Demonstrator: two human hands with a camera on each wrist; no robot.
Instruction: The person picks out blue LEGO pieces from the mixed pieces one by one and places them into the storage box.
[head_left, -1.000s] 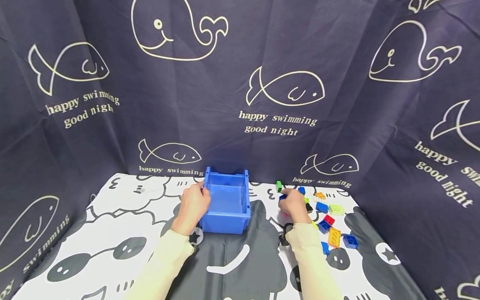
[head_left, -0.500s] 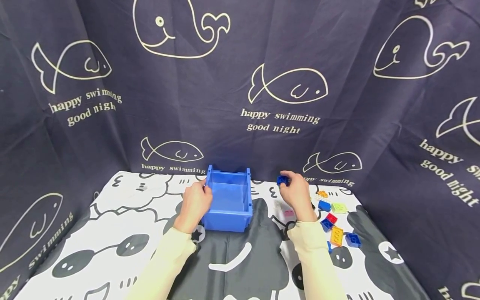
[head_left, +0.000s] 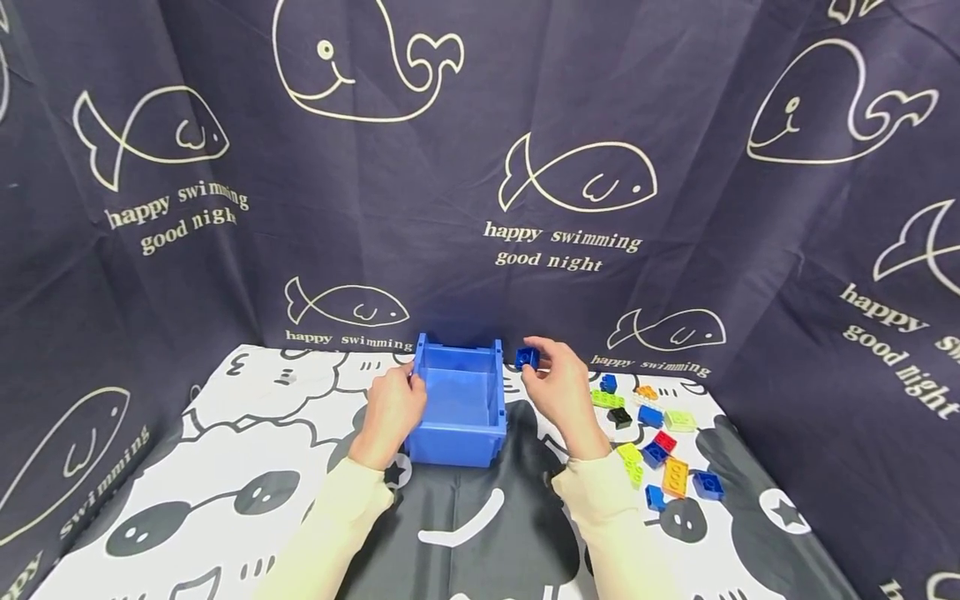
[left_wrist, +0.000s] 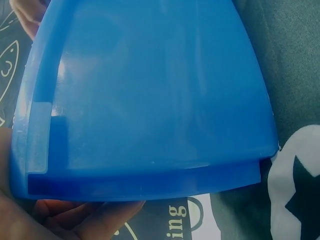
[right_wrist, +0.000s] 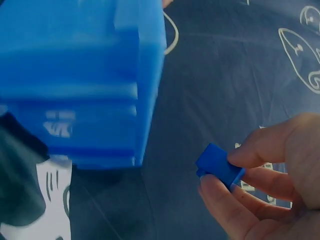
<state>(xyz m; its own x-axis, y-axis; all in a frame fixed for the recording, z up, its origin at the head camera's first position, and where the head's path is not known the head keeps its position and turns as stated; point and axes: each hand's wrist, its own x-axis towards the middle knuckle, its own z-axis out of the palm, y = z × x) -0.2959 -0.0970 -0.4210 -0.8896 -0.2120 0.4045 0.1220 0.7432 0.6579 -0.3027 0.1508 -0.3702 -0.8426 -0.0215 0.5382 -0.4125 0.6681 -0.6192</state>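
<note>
Shifted leftward since half a second ago: the right hand (head_left: 558, 387), together with the dark blue brick (head_left: 527, 359) it holds, now nearer the bin (head_left: 453, 446). The left hand (head_left: 393, 408) keeps its place.

Right hand: thumb and fingers closed to the brick's width in a pinch. Brick: short, studded, just beside the bin's right wall near its far corner, a gap between them.

Left hand: curled over the bin's left wall, thumb on one side, fingers on the other, gripping it.

Bin: blue plastic, open-topped, upright, set between the two hands.

Sleeves (head_left: 333, 517): cream, one on each forearm.

Loose pieces, all right of the right hand's wrist or just beside it: small blue brick (head_left: 608, 383); lime-green piece (head_left: 607, 399), studs up; black brick (head_left: 620, 417); orange piece (head_left: 647, 392), towards the back; mid-blue brick (head_left: 651, 416); pale green brick (head_left: 680, 421); red brick (head_left: 663, 441) touching a navy brick (head_left: 654, 454); yellow-green piece (head_left: 632, 462), beside the sleeve; long orange brick (head_left: 675, 477); squarish blue brick (head_left: 708, 485), outermost; short blue brick (head_left: 655, 498), nearest the front.

Bench (head_left: 255, 450): covered in white and grey cartoon-printed cloth.

Curtain (head_left: 427, 200): dark navy, behind and at both sides, with pale fish and whale outlines, lettered "happy swimming good night".
</note>
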